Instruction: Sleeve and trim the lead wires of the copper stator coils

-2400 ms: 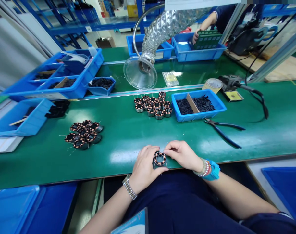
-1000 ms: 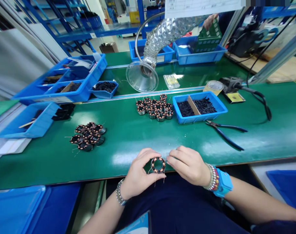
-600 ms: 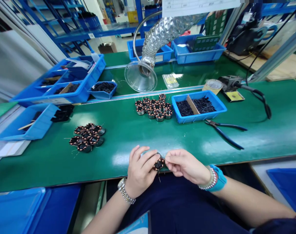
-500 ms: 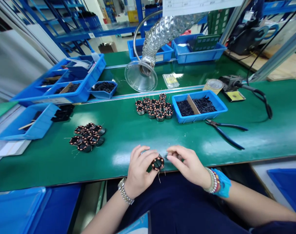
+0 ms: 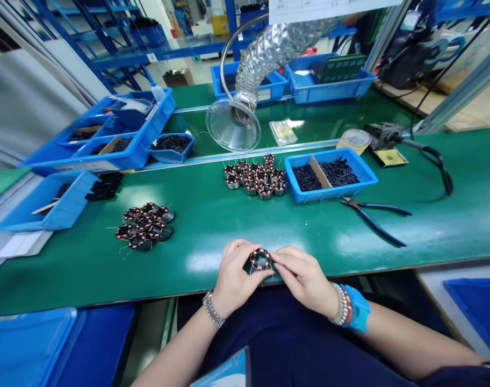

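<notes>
Near the table's front edge, a copper-wound motor stator [image 5: 260, 259] is gripped between the thumb and fingers of my left hand [image 5: 237, 277]. Its round opening faces up toward me, and thin wire ends stick out below it. The fingertips of my right hand [image 5: 303, 277] are pinched together at the stator's right rim; whatever lies between them is too small to make out. Beyond my hands stands a cluster of similar stators [image 5: 255, 177]. A second group of stators [image 5: 144, 226] sits to the left.
Right of the far cluster is a divided blue bin [image 5: 331, 174] of short black tubing pieces. Cutting pliers [image 5: 374, 217] lie in front of it. A clear fume hood [image 5: 233, 126] hangs on a foil duct. Blue trays [image 5: 124, 140] line the left side.
My right hand has moved left, bringing its fingertips against the stator. My left hand has turned the stator so its opening faces me more squarely.
</notes>
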The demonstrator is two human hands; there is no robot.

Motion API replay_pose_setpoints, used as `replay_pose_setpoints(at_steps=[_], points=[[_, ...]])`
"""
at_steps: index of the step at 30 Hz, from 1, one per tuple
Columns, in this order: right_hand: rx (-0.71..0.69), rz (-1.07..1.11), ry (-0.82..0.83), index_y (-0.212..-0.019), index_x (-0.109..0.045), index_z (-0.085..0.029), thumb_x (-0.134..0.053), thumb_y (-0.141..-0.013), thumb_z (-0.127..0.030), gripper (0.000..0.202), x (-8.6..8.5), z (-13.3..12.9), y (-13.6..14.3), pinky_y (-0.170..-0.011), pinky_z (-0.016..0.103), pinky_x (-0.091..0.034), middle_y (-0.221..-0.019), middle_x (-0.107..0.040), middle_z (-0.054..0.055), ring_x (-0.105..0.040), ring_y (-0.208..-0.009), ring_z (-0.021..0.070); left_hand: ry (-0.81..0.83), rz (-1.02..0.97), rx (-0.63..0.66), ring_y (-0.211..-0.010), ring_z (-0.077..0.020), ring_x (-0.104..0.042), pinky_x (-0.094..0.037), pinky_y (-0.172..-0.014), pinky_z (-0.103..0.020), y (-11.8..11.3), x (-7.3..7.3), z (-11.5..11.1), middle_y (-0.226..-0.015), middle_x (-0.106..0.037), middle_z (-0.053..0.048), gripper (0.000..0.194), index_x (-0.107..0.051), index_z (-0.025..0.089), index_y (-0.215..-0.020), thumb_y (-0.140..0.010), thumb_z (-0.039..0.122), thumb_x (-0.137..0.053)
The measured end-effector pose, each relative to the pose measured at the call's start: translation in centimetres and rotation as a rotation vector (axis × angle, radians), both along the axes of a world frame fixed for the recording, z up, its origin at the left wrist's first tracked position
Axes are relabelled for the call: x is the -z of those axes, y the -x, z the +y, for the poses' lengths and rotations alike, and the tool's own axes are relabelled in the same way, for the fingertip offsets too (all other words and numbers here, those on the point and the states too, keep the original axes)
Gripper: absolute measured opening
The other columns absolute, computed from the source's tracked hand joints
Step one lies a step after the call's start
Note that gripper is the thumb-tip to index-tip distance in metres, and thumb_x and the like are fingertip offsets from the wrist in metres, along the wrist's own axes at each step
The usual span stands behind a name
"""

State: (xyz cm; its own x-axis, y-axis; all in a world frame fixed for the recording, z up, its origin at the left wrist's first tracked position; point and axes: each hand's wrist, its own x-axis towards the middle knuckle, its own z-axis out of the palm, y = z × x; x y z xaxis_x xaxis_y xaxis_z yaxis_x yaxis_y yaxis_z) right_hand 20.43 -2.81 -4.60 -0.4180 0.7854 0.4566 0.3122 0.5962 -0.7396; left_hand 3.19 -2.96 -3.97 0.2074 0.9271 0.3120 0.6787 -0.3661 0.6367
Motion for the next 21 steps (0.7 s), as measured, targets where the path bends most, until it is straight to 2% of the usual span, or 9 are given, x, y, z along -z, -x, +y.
replay_pose_setpoints(at_steps=[5, 7, 10, 12, 14, 16, 19, 21], points=[[0.057, -0.104, -0.031, -0.111, -0.05, -0.015, -0.043, -0.08, -0.011, 0.032, 0.8, -0.8, -0.1, -0.07, 0.032, -0.049, -0.09, -0.056, 0.009, -0.053, -0.082, 0.0165, 0.079, 0.04, 0.069, -0.093, -0.0221, -0.052, -0.043, -0.084, -0.04, -0.2, 0.6, 0.8, -0.09, -0.06, -0.008, 0.041, -0.058, 0.017, -0.098, -0.065, 0.039, -0.067], [0.037, -0.166, -0.026, -0.113, -0.049, -0.016, -0.045, -0.08, -0.013, 0.033, 0.6, -0.7, -0.7, -0.073, 0.034, -0.049, -0.093, -0.057, 0.01, -0.053, -0.085, 0.0174, 0.127, 0.056, 0.126, -0.1, -0.0231, -0.05, -0.042, -0.087, -0.041, 0.0, 0.5, 1.3, -0.098, -0.059, -0.009, 0.044, -0.057, 0.018, -0.102, -0.065, 0.038, -0.067], [0.048, -0.226, 0.018, -0.11, -0.05, -0.017, -0.048, -0.08, -0.019, 0.03, 0.1, 0.0, -1.9, -0.079, 0.036, -0.048, -0.098, -0.057, 0.01, -0.053, -0.091, 0.0185, 0.202, 0.071, 0.224, -0.117, -0.0248, -0.039, -0.035, -0.096, -0.044, 1.0, -0.1, 2.0, -0.119, -0.052, -0.01, 0.062, -0.048, 0.021, -0.118, -0.062, 0.038, -0.069], [0.073, -0.25, 0.036, -0.112, -0.048, -0.016, -0.05, -0.079, -0.023, 0.033, -0.1, 0.6, -2.5, -0.083, 0.038, -0.046, -0.102, -0.056, 0.01, -0.052, -0.095, 0.0194, 0.24, 0.049, 0.232, -0.121, -0.0241, -0.036, -0.032, -0.099, -0.045, 2.1, -0.4, 2.1, -0.126, -0.047, -0.01, 0.067, -0.042, 0.022, -0.124, -0.064, 0.036, -0.068], [0.05, -0.279, 0.034, -0.116, -0.045, -0.017, -0.052, -0.079, -0.024, 0.039, -0.3, 1.2, -2.6, -0.085, 0.041, -0.044, -0.107, -0.055, 0.011, -0.05, -0.099, 0.0207, 0.249, -0.004, 0.201, -0.119, -0.0231, -0.039, -0.033, -0.098, -0.044, 3.0, -0.5, 2.1, -0.123, -0.05, -0.01, 0.055, -0.047, 0.021, -0.119, -0.068, 0.033, -0.066], [-0.009, -0.289, 0.021, -0.12, -0.041, -0.018, -0.053, -0.077, -0.025, 0.045, -0.3, 1.7, -2.2, -0.088, 0.044, -0.042, -0.112, -0.053, 0.011, -0.047, -0.103, 0.0222, 0.223, -0.081, 0.195, -0.112, -0.0223, -0.046, -0.036, -0.096, -0.043, 3.6, -0.5, 2.0, -0.11, -0.06, -0.009, 0.037, -0.058, 0.02, -0.106, -0.071, 0.029, -0.064], [-0.109, -0.25, 0.025, -0.124, -0.037, -0.018, -0.056, -0.075, -0.028, 0.053, -0.3, 2.6, -1.0, -0.089, 0.046, -0.04, -0.116, -0.05, 0.011, -0.045, -0.105, 0.0229, 0.21, -0.186, 0.217, -0.102, -0.0212, -0.052, -0.041, -0.09, -0.041, 3.4, -0.4, 1.9, -0.09, -0.066, -0.006, 0.016, -0.065, 0.019, -0.088, -0.073, 0.025, -0.062], [-0.176, -0.213, 0.051, -0.121, -0.04, -0.018, -0.058, -0.074, -0.029, 0.051, -0.3, 3.1, -0.3, -0.088, 0.043, -0.04, -0.112, -0.052, 0.01, -0.045, -0.103, 0.0218, 0.226, -0.236, 0.19, -0.096, -0.0202, -0.054, -0.042, -0.088, -0.038, 2.9, -0.4, 1.9, -0.084, -0.067, -0.006, 0.01, -0.066, 0.019, -0.081, -0.074, 0.023, -0.061]])
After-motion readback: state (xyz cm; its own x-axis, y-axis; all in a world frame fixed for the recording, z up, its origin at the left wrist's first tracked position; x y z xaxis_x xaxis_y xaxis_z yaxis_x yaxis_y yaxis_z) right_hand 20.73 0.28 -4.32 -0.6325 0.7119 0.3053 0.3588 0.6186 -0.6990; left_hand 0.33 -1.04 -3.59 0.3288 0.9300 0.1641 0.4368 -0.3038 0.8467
